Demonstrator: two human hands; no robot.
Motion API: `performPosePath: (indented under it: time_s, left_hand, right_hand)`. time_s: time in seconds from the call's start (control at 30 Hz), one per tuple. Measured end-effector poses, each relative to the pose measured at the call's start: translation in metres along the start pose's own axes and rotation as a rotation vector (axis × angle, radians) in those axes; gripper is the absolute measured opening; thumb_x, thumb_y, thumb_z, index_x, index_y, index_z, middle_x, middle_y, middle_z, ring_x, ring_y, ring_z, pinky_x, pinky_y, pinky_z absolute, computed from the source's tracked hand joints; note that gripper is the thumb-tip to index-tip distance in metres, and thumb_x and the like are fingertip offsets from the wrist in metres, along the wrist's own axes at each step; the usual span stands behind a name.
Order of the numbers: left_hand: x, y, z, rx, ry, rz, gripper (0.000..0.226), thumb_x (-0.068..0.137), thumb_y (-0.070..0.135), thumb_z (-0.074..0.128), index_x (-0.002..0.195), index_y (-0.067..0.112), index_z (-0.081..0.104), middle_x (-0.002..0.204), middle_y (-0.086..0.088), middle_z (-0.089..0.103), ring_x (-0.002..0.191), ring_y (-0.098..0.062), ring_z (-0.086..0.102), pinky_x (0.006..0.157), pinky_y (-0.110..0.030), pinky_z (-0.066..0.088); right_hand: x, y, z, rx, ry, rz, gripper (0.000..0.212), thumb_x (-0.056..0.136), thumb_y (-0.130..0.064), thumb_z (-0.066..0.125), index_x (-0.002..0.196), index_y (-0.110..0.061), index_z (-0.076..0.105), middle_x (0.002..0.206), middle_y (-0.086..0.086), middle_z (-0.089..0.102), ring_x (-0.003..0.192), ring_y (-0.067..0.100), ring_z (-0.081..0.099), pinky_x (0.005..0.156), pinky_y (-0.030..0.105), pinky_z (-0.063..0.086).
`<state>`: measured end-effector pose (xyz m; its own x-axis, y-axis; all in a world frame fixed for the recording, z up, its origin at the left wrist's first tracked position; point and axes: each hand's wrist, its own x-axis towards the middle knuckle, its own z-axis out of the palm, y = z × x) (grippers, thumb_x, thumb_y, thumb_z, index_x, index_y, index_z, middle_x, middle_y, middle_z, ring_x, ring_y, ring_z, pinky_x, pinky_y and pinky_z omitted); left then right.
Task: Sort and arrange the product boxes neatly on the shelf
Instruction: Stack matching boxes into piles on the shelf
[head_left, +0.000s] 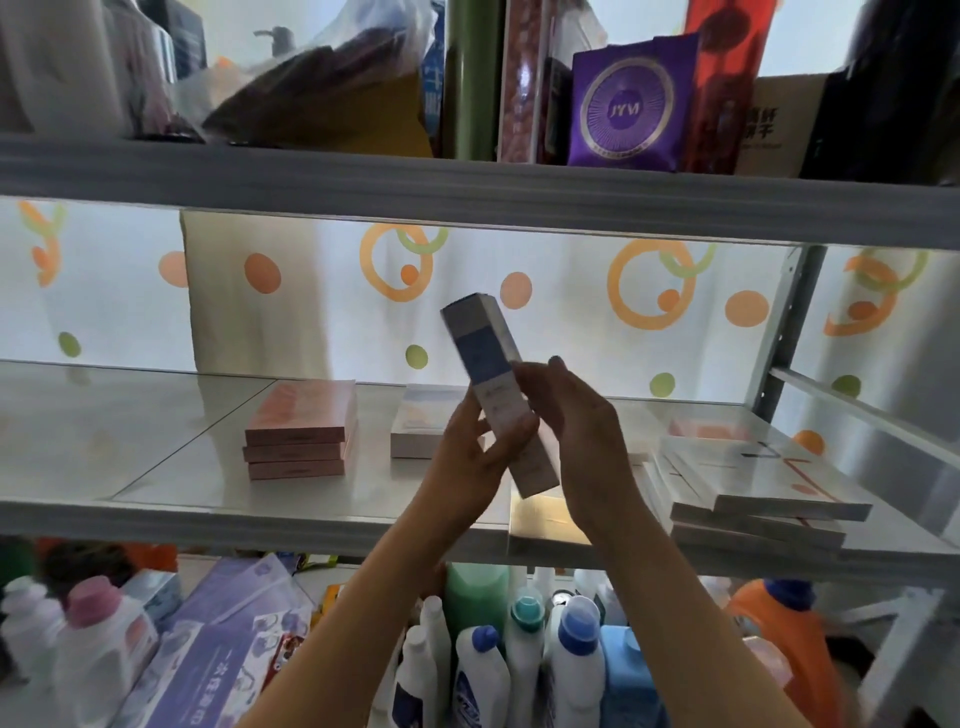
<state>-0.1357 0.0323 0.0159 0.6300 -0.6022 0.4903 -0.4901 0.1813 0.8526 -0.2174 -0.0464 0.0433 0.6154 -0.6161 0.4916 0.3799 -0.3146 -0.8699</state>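
A long narrow box (485, 358), white and blue at the top and pink lower down, is held tilted above the middle shelf (182, 467). My left hand (467, 457) grips its lower half from the left. My right hand (582, 436) curls round it from the right. On the shelf lie a stack of three pink flat boxes (298, 431), a white flat box (421, 431) partly behind my left hand, a loose pile of white flat boxes (753, 483) at the right, and a pale box (540, 519) at the front edge under my hands.
The top shelf (467, 192) carries bags, a purple pouch (631, 104) and a cardboard box. Below stand detergent bottles (519, 660) and purple flat packages (218, 639). A metal upright (784, 332) stands at the right. A dotted curtain hangs behind.
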Motion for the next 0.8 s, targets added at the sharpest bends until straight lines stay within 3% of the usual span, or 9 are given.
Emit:
performPosePath:
  time_s: [0.13, 0.23, 0.27, 0.33, 0.4, 0.47, 0.5, 0.6, 0.8]
  left_hand:
    - [0.003, -0.004, -0.013, -0.041, 0.07, -0.033, 0.04, 0.088, 0.044, 0.064, 0.122, 0.029, 0.049, 0.105, 0.021, 0.06, 0.094, -0.001, 0.061, 0.064, -0.008, 0.052]
    - [0.004, -0.009, -0.025, -0.112, 0.126, 0.015, 0.035, 0.084, 0.051, 0.063, 0.11, 0.028, 0.058, 0.101, 0.015, 0.068, 0.092, -0.008, 0.067, 0.071, -0.031, 0.06]
    - [0.004, -0.01, -0.028, -0.126, 0.142, 0.031, 0.038, 0.082, 0.052, 0.061, 0.109, 0.026, 0.061, 0.103, 0.01, 0.07, 0.093, -0.012, 0.069, 0.073, -0.039, 0.061]
    - [0.001, -0.01, -0.033, -0.189, 0.156, 0.045, 0.039, 0.084, 0.049, 0.059, 0.111, 0.021, 0.063, 0.105, 0.004, 0.072, 0.095, -0.018, 0.07, 0.074, -0.045, 0.061]
    - [0.002, -0.008, -0.037, -0.301, 0.157, 0.017, 0.036, 0.091, 0.039, 0.056, 0.117, 0.014, 0.062, 0.108, 0.0, 0.071, 0.096, -0.023, 0.069, 0.073, -0.046, 0.06]
    - [0.004, -0.004, -0.042, -0.336, 0.149, -0.005, 0.032, 0.098, 0.035, 0.052, 0.121, 0.014, 0.06, 0.11, -0.003, 0.07, 0.097, -0.027, 0.069, 0.072, -0.046, 0.06]
    - [0.006, -0.003, -0.043, -0.319, 0.141, -0.012, 0.032, 0.1, 0.035, 0.05, 0.122, 0.016, 0.06, 0.111, -0.003, 0.07, 0.097, -0.027, 0.069, 0.071, -0.046, 0.06]
    - [0.01, -0.003, -0.042, -0.297, 0.133, -0.049, 0.032, 0.101, 0.036, 0.046, 0.126, 0.022, 0.06, 0.113, 0.0, 0.07, 0.097, -0.027, 0.069, 0.074, -0.045, 0.061]
    - [0.012, -0.005, -0.041, -0.268, 0.159, -0.054, 0.034, 0.102, 0.039, 0.044, 0.132, 0.029, 0.057, 0.117, 0.005, 0.069, 0.099, -0.024, 0.068, 0.082, -0.053, 0.058]
  right_hand:
    - [0.003, 0.001, -0.006, 0.108, -0.103, 0.076, 0.048, 0.097, -0.054, 0.035, 0.113, -0.025, 0.069, 0.115, -0.012, 0.072, 0.11, 0.009, 0.067, 0.105, 0.032, 0.045]
    - [0.008, 0.004, -0.011, 0.219, -0.023, 0.046, 0.031, 0.1, -0.036, 0.045, 0.104, -0.018, 0.07, 0.11, 0.0, 0.074, 0.105, 0.019, 0.068, 0.097, 0.036, 0.054]
    - [0.009, 0.006, -0.012, 0.161, 0.044, 0.029, 0.025, 0.101, -0.027, 0.047, 0.102, -0.017, 0.07, 0.107, 0.0, 0.073, 0.103, 0.021, 0.067, 0.091, 0.033, 0.057]
    - [0.013, 0.017, -0.018, -0.081, 0.151, 0.001, 0.013, 0.099, -0.018, 0.055, 0.106, -0.021, 0.065, 0.109, -0.008, 0.069, 0.104, 0.016, 0.063, 0.074, 0.014, 0.055]
    - [0.013, 0.026, -0.025, -0.239, 0.156, 0.041, 0.026, 0.094, -0.028, 0.064, 0.119, -0.027, 0.056, 0.12, -0.015, 0.058, 0.111, 0.009, 0.056, 0.071, 0.006, 0.046]
    - [0.014, 0.035, -0.031, -0.201, 0.055, 0.102, 0.036, 0.093, -0.04, 0.063, 0.126, -0.027, 0.055, 0.124, -0.014, 0.061, 0.112, 0.009, 0.058, 0.086, 0.017, 0.05]
    - [0.013, 0.037, -0.032, -0.156, -0.01, 0.115, 0.031, 0.096, -0.041, 0.059, 0.123, -0.026, 0.059, 0.118, -0.012, 0.067, 0.106, 0.011, 0.063, 0.088, 0.024, 0.055]
    - [0.007, 0.034, -0.028, -0.031, -0.043, 0.114, 0.017, 0.098, -0.03, 0.056, 0.112, -0.027, 0.066, 0.101, -0.007, 0.074, 0.092, 0.017, 0.069, 0.081, 0.029, 0.059]
    - [0.008, 0.034, -0.029, 0.104, -0.021, 0.139, 0.021, 0.094, -0.026, 0.062, 0.114, -0.023, 0.064, 0.103, -0.005, 0.074, 0.092, 0.017, 0.07, 0.08, 0.031, 0.06]
